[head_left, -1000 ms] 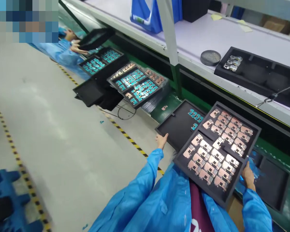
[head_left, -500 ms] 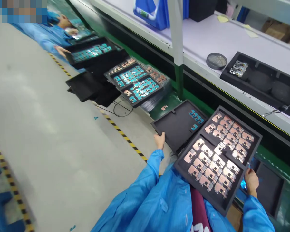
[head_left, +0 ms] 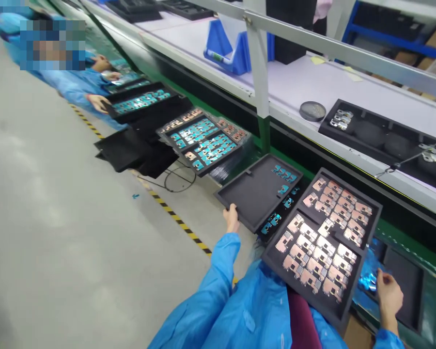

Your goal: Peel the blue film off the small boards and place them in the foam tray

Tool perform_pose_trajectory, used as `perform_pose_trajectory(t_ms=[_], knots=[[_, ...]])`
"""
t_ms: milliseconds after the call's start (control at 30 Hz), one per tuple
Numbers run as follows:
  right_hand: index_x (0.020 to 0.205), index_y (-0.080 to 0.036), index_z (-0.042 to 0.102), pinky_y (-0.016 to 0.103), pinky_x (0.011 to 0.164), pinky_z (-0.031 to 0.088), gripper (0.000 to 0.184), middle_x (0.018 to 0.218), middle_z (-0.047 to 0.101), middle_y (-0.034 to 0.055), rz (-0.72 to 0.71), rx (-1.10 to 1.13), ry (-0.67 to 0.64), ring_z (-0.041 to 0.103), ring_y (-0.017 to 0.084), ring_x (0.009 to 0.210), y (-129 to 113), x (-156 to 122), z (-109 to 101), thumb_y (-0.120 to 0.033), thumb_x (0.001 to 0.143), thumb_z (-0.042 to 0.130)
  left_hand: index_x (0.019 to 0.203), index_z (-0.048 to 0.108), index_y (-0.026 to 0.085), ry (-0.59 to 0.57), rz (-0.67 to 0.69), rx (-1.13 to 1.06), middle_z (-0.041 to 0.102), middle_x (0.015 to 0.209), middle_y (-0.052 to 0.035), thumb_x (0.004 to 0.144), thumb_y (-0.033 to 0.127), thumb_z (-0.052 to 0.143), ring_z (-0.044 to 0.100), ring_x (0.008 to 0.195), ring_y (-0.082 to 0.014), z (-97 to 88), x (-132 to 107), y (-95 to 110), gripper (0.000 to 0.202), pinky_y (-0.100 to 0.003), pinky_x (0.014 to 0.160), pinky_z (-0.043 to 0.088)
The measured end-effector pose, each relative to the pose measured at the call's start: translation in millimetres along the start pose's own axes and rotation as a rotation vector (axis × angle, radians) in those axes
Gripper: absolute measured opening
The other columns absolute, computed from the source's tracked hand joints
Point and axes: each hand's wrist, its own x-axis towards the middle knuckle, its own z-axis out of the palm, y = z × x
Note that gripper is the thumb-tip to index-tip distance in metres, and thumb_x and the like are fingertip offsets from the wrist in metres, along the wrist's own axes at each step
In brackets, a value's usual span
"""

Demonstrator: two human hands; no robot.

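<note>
My left hand [head_left: 231, 218] is closed around the near left edge of a black tray [head_left: 250, 198], which has a few blue-filmed circuit boards [head_left: 284, 173] in its far right corner. Under that tray's right side shows another black tray with blue-filmed boards [head_left: 274, 222]. In front of my body lies a large black tray [head_left: 305, 215] filled with rows of copper-coloured circuit boards [head_left: 318, 245]. Right of it, my right hand [head_left: 389, 293] has thumb and fingers pinched together beside crumpled shiny blue film [head_left: 368, 276]. What the pinch holds, if anything, is too small to name.
At the left, a co-worker's hand [head_left: 98, 103] touches a tray of blue-filmed boards [head_left: 141, 103]. Between us stands a stacked tray [head_left: 203, 140]. A metal post [head_left: 259, 72], a round dish [head_left: 312, 111] and a long black tray [head_left: 378, 131] line the bench. Another black tray [head_left: 407, 286] lies right.
My left hand has shifted the black tray leftward, baring blue-filmed boards beneath it. My right hand has moved right and down, away from the large tray's edge. The view has tilted upward slightly.
</note>
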Motion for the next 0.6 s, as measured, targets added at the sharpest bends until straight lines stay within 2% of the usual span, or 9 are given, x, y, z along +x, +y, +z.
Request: perform_pose_trajectory(t_ms=[67, 133, 200, 267, 333, 400, 500, 600], knots=[[0.061, -0.029, 0.064, 0.046, 0.059, 0.045, 0.048, 0.062, 0.066, 0.0147, 0.0, 0.023, 0.069, 0.06, 0.035, 0.056, -0.9, -6.0, -13.0, -0.071, 0.082, 0.058, 0.116, 0.067, 0.012, 0.007, -0.032, -0.02, 0.07, 0.102, -0.007, 0.1, 0.024, 0.07, 0.069, 0.087, -0.018, -2.7, -2.7, 3.6, 0.02, -0.032, 0.079, 0.063], [0.054, -0.029, 0.058, 0.044, 0.059, 0.042, 0.055, 0.055, 0.058, 0.0128, -0.009, 0.042, 0.132, 0.052, 0.031, 0.052, -6.0, -11.9, -26.1, -0.075, 0.085, 0.05, 0.107, 0.065, 0.013, 0.002, -0.036, -0.042, 0.067, 0.094, -0.005, 0.091, 0.017, 0.066, 0.066, 0.083, -0.0167, -6.7, -8.5, 10.0, 0.016, -0.03, 0.077, 0.06], [0.055, -0.029, 0.061, 0.044, 0.059, 0.04, 0.064, 0.053, 0.056, 0.0129, -0.036, 0.09, 0.175, 0.05, 0.03, 0.052, -15.1, -19.3, -39.0, -0.077, 0.09, 0.039, 0.1, 0.061, 0.016, -0.008, -0.028, -0.061, 0.066, 0.093, -0.0033, 0.085, 0.016, 0.063, 0.065, 0.08, -0.0155, -11.7, -17.8, 18.6, 0.016, -0.029, 0.077, 0.058], [0.06, -0.026, 0.069, 0.044, 0.061, 0.042, 0.073, 0.057, 0.063, 0.0149, -0.085, 0.193, 0.196, 0.055, 0.03, 0.055, -28.3, -29.2, -51.8, -0.079, 0.095, 0.032, 0.096, 0.059, 0.018, -0.017, -0.013, -0.071, 0.065, 0.093, -0.0024, 0.079, 0.018, 0.062, 0.065, 0.08, -0.0149, -17.7, -29.8, 28.5, 0.017, -0.028, 0.078, 0.057], [0.072, -0.022, 0.076, 0.044, 0.064, 0.047, 0.078, 0.067, 0.072, 0.0153, -0.148, 0.324, 0.207, 0.061, 0.029, 0.06, -45.0, -41.8, -64.5, -0.079, 0.099, 0.031, 0.095, 0.058, 0.019, -0.031, 0.005, -0.077, 0.066, 0.093, -0.0022, 0.076, 0.021, 0.062, 0.066, 0.081, -0.0153, -25.7, -43.7, 39.3, 0.02, -0.028, 0.079, 0.058], [0.094, -0.017, 0.081, 0.042, 0.069, 0.053, 0.074, 0.081, 0.078, 0.0148, -0.224, 0.463, 0.201, 0.067, 0.027, 0.064, -64.5, -56.3, -76.9, -0.074, 0.104, 0.034, 0.095, 0.058, 0.019, -0.044, 0.026, -0.078, 0.067, 0.094, -0.0024, 0.075, 0.023, 0.062, 0.067, 0.084, -0.0162, -35.7, -59.0, 50.7, 0.021, -0.029, 0.081, 0.058], [0.127, -0.015, 0.075, 0.04, 0.073, 0.06, 0.06, 0.111, 0.081, 0.0169, -0.393, 0.65, 0.161, 0.077, 0.027, 0.084, -97.5, -82.2, -95.1, -0.061, 0.109, 0.041, 0.094, 0.059, 0.02, -0.048, 0.049, -0.077, 0.068, 0.096, -0.0022, 0.075, 0.024, 0.063, 0.068, 0.09, -0.0173, -53.7, -85.4, 68.1, 0.02, -0.031, 0.086, 0.06], [0.137, -0.02, 0.07, 0.041, 0.084, 0.064, 0.046, 0.126, 0.079, 0.0158, -0.59, 0.739, 0.04, 0.079, 0.028, 0.106, -133.0, -117.9, -110.5, -0.05, 0.11, 0.048, 0.094, 0.063, 0.02, -0.08, 0.065, -0.11, 0.069, 0.096, -0.0023, 0.074, 0.024, 0.07, 0.07, 0.099, -0.0188, -73.6, -119.3, 81.0, 0.022, -0.031, 0.095, 0.061]])
